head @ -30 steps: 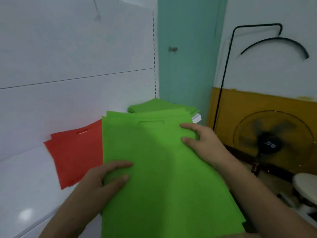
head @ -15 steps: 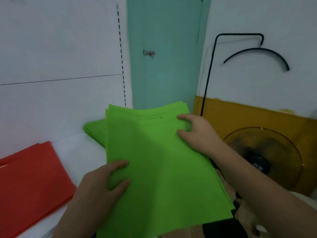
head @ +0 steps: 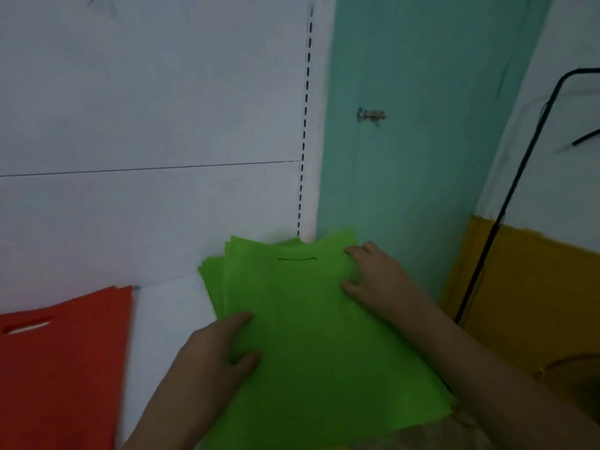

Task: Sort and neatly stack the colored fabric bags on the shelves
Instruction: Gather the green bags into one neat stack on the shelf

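The green bags (head: 311,336) are a bright lime, flat and matte, cut square with a narrow slot handle near the far edge; several thin layers show fanned at the far left corner, so the stack is not quite squared. It lies on the white shelf (head: 168,306), its far end against the white panel (head: 146,125) and the teal door (head: 415,141), the near end overhanging toward the viewer. The left hand (head: 214,355) grips the stack's left edge, thumb on top, fingers curled over it. The right hand (head: 380,280) rests flat on the far right corner, fingers spread and pressing down. Red bags (head: 61,362) lie on the same shelf to the left, apart from the green.
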